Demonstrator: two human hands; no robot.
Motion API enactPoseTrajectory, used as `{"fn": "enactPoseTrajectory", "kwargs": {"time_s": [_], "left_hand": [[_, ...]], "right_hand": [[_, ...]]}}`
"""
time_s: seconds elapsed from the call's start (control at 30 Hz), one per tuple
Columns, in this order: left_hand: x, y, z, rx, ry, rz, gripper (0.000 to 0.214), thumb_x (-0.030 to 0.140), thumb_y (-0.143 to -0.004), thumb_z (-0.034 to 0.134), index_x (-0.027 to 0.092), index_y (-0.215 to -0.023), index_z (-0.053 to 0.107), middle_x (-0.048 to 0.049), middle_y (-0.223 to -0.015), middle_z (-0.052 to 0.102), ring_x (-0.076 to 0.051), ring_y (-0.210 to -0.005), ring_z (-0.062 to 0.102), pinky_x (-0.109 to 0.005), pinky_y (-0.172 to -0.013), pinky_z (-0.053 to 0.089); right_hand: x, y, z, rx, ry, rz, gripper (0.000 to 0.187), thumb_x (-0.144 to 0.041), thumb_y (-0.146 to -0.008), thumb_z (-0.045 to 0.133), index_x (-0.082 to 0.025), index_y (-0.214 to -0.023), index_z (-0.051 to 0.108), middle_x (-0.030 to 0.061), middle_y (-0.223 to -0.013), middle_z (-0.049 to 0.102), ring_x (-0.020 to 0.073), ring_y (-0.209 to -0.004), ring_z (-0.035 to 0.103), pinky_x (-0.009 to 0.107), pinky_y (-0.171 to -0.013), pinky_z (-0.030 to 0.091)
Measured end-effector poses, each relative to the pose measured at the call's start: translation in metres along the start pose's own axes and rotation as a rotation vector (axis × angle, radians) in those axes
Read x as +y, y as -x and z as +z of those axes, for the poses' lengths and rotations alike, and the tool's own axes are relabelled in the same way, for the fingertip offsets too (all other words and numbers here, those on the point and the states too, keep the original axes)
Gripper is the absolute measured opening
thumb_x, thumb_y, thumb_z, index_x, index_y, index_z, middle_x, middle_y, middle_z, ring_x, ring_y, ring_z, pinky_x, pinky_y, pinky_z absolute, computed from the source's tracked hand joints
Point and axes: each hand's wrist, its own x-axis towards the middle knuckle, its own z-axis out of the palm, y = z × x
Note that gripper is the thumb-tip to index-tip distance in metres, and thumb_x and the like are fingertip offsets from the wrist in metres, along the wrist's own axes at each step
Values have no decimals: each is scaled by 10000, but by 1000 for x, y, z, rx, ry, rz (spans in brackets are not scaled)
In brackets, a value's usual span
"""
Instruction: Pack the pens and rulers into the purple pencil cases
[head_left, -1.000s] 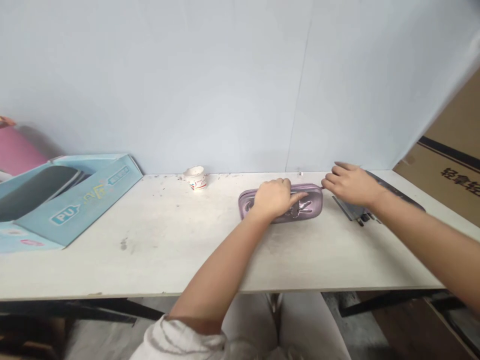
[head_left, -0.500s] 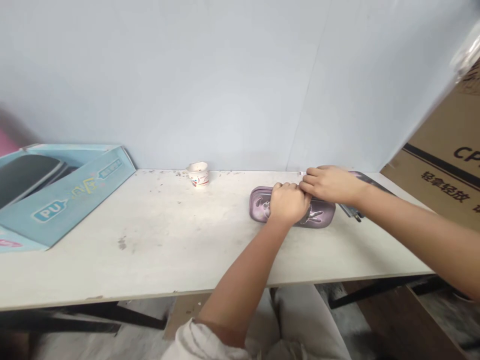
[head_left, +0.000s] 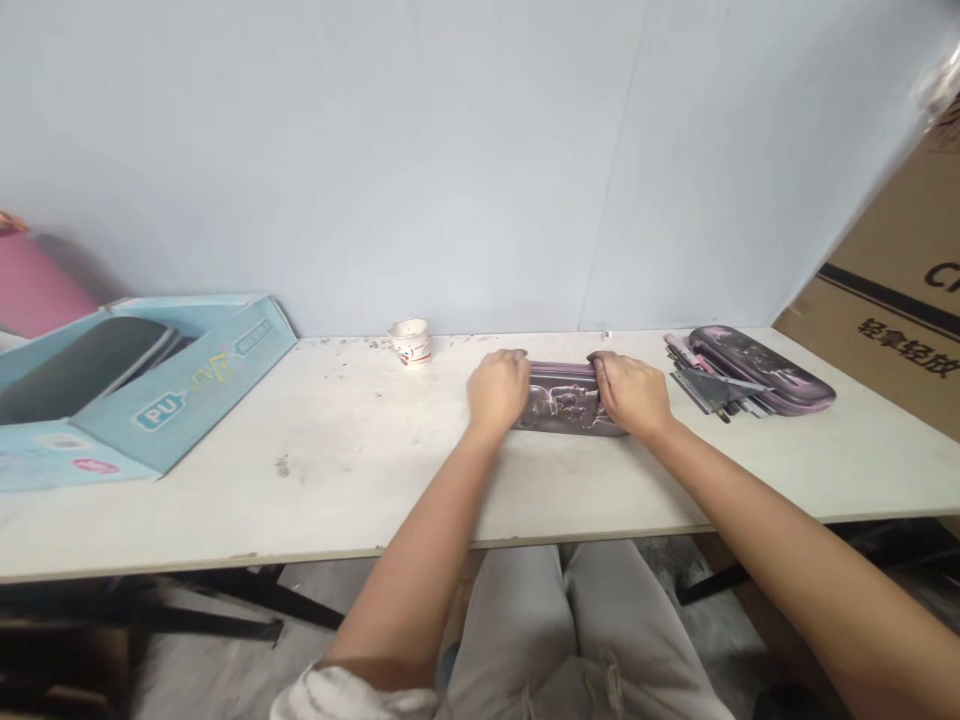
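Two items stand at the left of the white table (head_left: 300, 500): a pale blue box (head_left: 187, 400) and a small paper cup (head_left: 410, 343). A purple pencil case (head_left: 562, 398) lies flat at the table's middle, with one end gripped by the left hand (head_left: 496, 390) and the other by the right hand (head_left: 630, 393), both curled closed over it. Whether it is zipped shut cannot be told. Pens (head_left: 694, 360) remain out on the table, lying against a second purple case (head_left: 757, 368), and a cardboard carton (head_left: 885, 300) is seen beyond.
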Motion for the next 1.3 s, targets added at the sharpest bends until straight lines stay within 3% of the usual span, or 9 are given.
{"fn": "enactPoseTrajectory", "kwargs": {"time_s": [0.13, 0.23, 0.4, 0.5, 0.63, 0.77, 0.93, 1.07, 1.3], "left_hand": [[-35, 13, -10, -65, 284, -467, 318, 216, -842, 316, 169, -714, 603, -104, -848, 663, -223, -875, 584, -320, -790, 410], [-35, 24, -5, -9, 340, -571, 390, 259, -853, 251, 174, -611, 545, -106, -744, 647, -217, -761, 584, -313, -701, 435], [-2, 17, 1, 120, 472, -664, 405, 278, -868, 195, 148, -773, 567, -96, -842, 658, -176, -769, 598, -270, -677, 460], [29, -7, -7, 199, 558, -593, 444, 329, -890, 194, 139, -824, 590, -103, -919, 660, -180, -868, 600, -269, -754, 452], [86, -46, -18, 136, 386, -257, 541, 460, -900, 194, 151, -800, 627, -118, -915, 666, -225, -925, 592, -323, -833, 420], [158, -64, -12, -17, 176, 112, 575, 471, -914, 162, 155, -847, 638, -103, -863, 654, -214, -890, 600, -318, -825, 418], [222, -57, 17, 26, 85, 384, 502, 414, -935, 170, 177, -1005, 607, -89, -958, 619, -195, -961, 568, -303, -843, 410], [235, -64, 35, 37, 185, 352, 467, 353, -945, 182, 176, -1078, 593, -72, -978, 626, -181, -976, 562, -296, -864, 404], [210, -76, 48, 39, 604, 52, 487, 299, -939, 162, 149, -1011, 619, -51, -985, 653, -174, -1012, 567, -285, -878, 407]], "right_hand": [[-5, -1, 5, 5, -14, 36, 404, -289, -924, 210, -166, -1023, 582, 68, -781, 662, 176, -712, 579, 274, -621, 289], [-6, 0, 2, 3, -36, 36, 422, -299, -928, 192, -165, -1000, 586, 69, -772, 655, 181, -727, 577, 278, -630, 293], [6, 0, -3, -76, -174, -15, 419, -386, -923, 214, -180, -1052, 555, 80, -948, 652, 214, -878, 574, 291, -697, 347], [24, -4, -4, -165, -318, 1, 453, -429, -914, 209, -161, -1120, 511, 120, -1075, 614, 252, -978, 551, 332, -754, 385], [46, -12, -18, -137, -633, 54, 555, -515, -896, 203, -116, -1225, 402, 171, -1175, 545, 268, -1081, 512, 384, -855, 399], [71, -23, -51, 131, -889, 143, 547, -558, -877, 265, -164, -1247, 349, 137, -1215, 510, 233, -1114, 500, 388, -916, 388], [108, -18, -72, 538, -878, 226, 411, -481, -914, 216, -237, -1150, 447, 66, -1114, 548, 203, -1074, 518, 399, -915, 389], [123, -8, -62, 672, -742, 286, 434, -412, -935, 140, -228, -1064, 510, 58, -1010, 564, 188, -1012, 536, 389, -879, 412], [117, -14, -60, 557, -538, 361, 540, -339, -925, 1, -194, -1232, 421, 113, -1086, 527, 223, -1059, 523, 421, -864, 421]]}}
